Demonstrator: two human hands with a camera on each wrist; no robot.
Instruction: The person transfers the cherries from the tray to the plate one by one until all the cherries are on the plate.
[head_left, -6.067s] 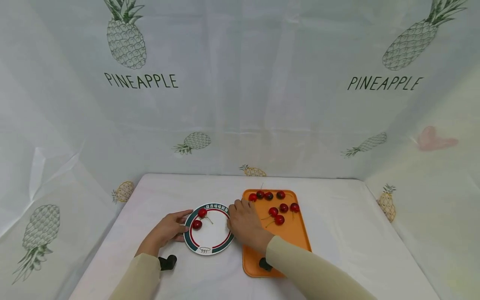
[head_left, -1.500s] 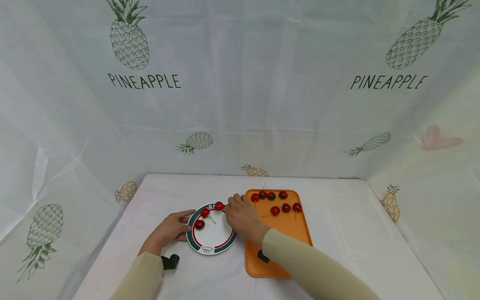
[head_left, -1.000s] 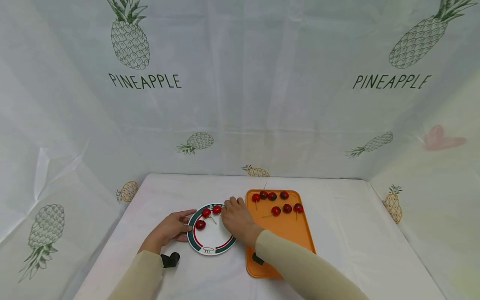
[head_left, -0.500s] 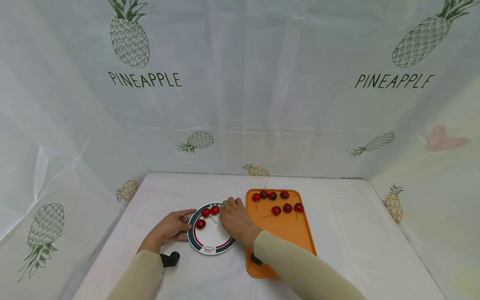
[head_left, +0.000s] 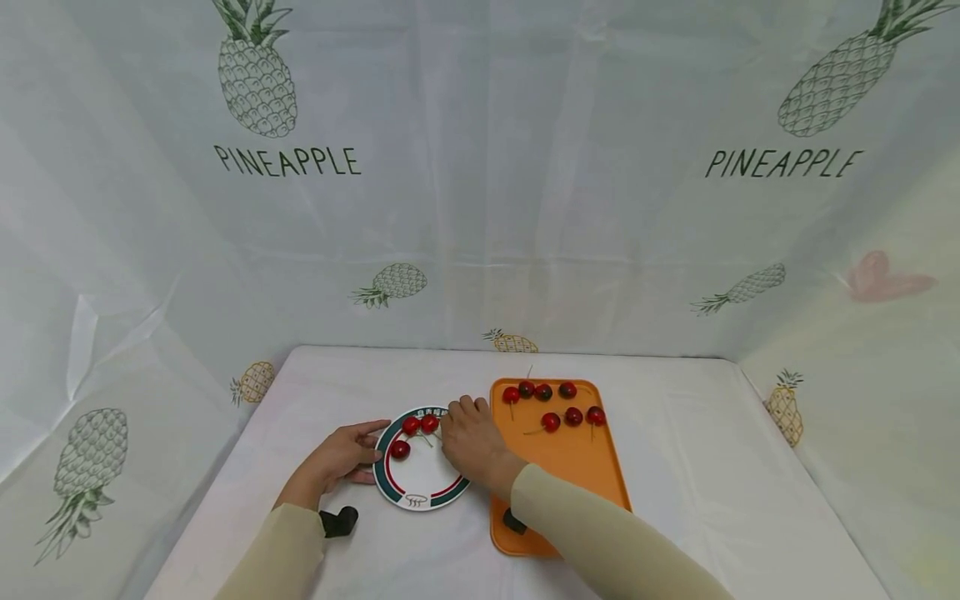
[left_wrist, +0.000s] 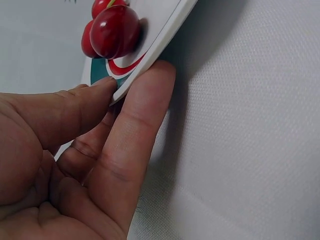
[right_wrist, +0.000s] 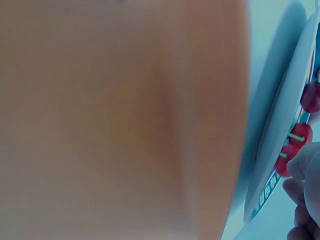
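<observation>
Pale sleeves (head_left: 268, 554) are seen nearest, with a black piece (head_left: 339, 522) at each wrist. A white plate (head_left: 422, 480) is gripped at its left edge by the left hand (head_left: 335, 458), thumb (left_wrist: 75, 107) above and fingers (left_wrist: 137, 122) beneath. Three cherries (head_left: 400, 450) are borne on its left and far parts; the rightmost cherry (head_left: 429, 423) seems pinched by its stem in the curled fingers (right_wrist: 307, 162) of the right hand (head_left: 474, 440). Beside the plate, seven cherries (head_left: 573, 416) are set toward the far end of an orange tray (head_left: 577, 454) on the table (head_left: 690, 467), backed by a pineapple-printed cloth (head_left: 510, 217).

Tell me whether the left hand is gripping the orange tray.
No, the left hand pinches the white plate by its edge, not the orange tray.
</observation>
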